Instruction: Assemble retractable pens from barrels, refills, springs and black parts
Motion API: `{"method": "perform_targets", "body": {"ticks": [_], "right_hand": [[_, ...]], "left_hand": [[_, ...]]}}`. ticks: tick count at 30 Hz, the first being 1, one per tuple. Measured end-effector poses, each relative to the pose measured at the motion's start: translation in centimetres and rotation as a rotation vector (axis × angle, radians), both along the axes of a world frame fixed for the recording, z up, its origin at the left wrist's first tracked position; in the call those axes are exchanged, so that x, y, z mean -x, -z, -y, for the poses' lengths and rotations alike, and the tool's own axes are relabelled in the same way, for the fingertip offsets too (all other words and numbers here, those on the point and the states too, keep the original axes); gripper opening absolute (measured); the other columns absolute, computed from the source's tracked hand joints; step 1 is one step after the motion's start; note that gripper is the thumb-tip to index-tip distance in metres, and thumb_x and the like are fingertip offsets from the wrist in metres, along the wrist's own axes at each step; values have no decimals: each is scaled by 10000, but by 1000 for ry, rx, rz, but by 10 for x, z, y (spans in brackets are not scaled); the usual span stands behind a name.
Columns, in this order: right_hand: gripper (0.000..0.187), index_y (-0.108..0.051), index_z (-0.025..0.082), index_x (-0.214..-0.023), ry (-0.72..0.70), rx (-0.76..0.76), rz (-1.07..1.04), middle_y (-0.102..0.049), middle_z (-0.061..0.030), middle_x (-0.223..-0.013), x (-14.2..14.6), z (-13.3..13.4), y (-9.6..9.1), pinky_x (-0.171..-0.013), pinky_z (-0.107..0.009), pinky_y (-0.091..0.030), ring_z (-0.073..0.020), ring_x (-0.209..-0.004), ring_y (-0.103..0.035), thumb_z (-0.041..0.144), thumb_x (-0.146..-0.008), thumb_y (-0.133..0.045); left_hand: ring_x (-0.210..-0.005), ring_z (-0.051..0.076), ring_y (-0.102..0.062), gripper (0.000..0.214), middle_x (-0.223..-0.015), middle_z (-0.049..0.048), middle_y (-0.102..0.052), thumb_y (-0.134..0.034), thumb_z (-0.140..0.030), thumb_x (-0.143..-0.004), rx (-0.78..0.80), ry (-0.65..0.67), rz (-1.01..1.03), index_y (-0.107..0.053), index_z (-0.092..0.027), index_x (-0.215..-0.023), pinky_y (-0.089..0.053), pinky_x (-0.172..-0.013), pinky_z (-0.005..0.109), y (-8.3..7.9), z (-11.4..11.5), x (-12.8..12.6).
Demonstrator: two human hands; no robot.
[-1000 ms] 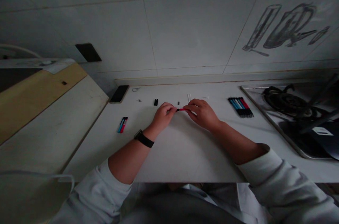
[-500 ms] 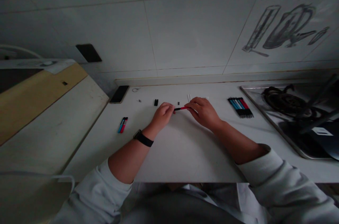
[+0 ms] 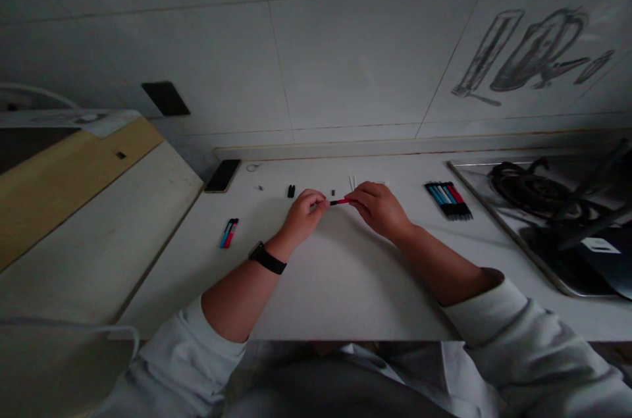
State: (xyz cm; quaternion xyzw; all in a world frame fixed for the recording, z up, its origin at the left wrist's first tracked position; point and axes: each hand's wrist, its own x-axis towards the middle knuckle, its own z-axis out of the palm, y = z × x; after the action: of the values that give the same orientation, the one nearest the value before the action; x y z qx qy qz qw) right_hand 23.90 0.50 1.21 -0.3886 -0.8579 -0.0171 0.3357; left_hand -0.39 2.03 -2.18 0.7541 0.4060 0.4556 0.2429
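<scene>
A slim red and black pen (image 3: pixel 342 202) is held level above the white counter between my two hands. My left hand (image 3: pixel 305 212), with a black watch on its wrist, pinches the black end. The red end sits in the closed fingers of my right hand (image 3: pixel 378 209). Just behind the pen lies a small dark piece (image 3: pixel 332 193). Two thin white sticks (image 3: pixel 352 182) lie behind my right fingers, partly hidden. Two short black parts (image 3: pixel 291 191) rest beyond my left hand, and a tiny metal piece (image 3: pixel 261 188) lies further left.
Two pens (image 3: pixel 228 234), blue and red, lie on the left. A row of several coloured pens (image 3: pixel 448 201) is at the right, beside a gas stove (image 3: pixel 548 207). A phone (image 3: pixel 222 176) lies at the back left, near a thin ring-like item (image 3: pixel 253 168). Tiled wall stands behind.
My left fingertips have shifted slightly to the right along the pen and curled more. My right hand and the things on the counter have hardly moved.
</scene>
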Motion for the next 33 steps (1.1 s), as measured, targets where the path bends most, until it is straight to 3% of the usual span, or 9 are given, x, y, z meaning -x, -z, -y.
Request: {"method": "perform_targets", "body": {"ticks": [3, 9, 15, 19, 25, 27, 30, 33], "right_hand": [[265, -787, 230, -1107, -8, -6, -17, -733, -109, -1025, 0, -1, 3, -839, -365, -470, -229, -921, -657, 309, -1062, -538], [282, -789, 204, -1086, -47, 37, 32, -753, -92, -924, -1, -3, 3, -795, -342, -456, -210, -830, -673, 310, -1073, -528], [233, -707, 192, -1202, -12, 48, 50, -778, -112, -1070, -1, -2, 5, -873, -376, -469, -249, -934, -707, 299, -1047, -571], [155, -715, 186, -1074, 1, 31, 70, -771, -93, -981, -1, -2, 6, -850, -366, -452, -240, -886, -692, 288, -1018, -613], [239, -743, 196, -983, 18, 82, 106, -768, -84, -903, 0, 1, 1, -827, -365, -457, -231, -830, -694, 327, -1051, -555], [195, -725, 200, -1089, 47, 97, 45, -769, -88, -955, -1, 1, 0, -839, -377, -484, -247, -865, -706, 342, -1012, -617], [365, -638, 218, -1275, 114, 99, -141, -754, -89, -1028, -2, -1, 1, -850, -395, -534, -261, -918, -714, 344, -938, -699], [312, -621, 239, -1245, 155, 76, -333, -745, -83, -1040, -4, -4, 2, -841, -398, -574, -246, -912, -729, 329, -949, -658]], "left_hand": [[-993, 200, -655, 160, -985, 61, -678, -632, -260, -989, 5, 1, -29, -684, -197, -852, -531, -952, 385, 1, 0, 0], [-1009, 201, -652, 50, -1018, 61, -674, -737, -179, -899, -40, -12, 4, -693, -202, -898, -537, -968, 400, 0, 1, 1], [-994, 197, -647, 78, -1002, 51, -668, -749, -148, -883, -58, -43, -7, -697, -202, -907, -539, -956, 398, -2, 1, 2], [-993, 197, -647, 99, -1008, 50, -665, -772, -144, -869, -64, -43, -11, -705, -202, -914, -537, -956, 395, -3, 1, 1], [-996, 194, -645, 103, -1015, 50, -660, -795, -156, -854, -65, -42, 0, -722, -199, -914, -526, -967, 389, -3, 2, 1], [-989, 192, -643, 96, -1007, 49, -659, -793, -158, -851, -48, -62, 17, -726, -197, -907, -527, -954, 381, -1, 0, 1], [-965, 187, -642, 58, -1002, 54, -659, -776, -187, -864, 10, -103, 104, -727, -192, -894, -533, -891, 349, 3, -4, 3], [-935, 180, -649, 71, -1017, 62, -663, -758, -249, -880, 100, -121, 210, -726, -187, -895, -534, -847, 324, 6, -8, 4]]}}
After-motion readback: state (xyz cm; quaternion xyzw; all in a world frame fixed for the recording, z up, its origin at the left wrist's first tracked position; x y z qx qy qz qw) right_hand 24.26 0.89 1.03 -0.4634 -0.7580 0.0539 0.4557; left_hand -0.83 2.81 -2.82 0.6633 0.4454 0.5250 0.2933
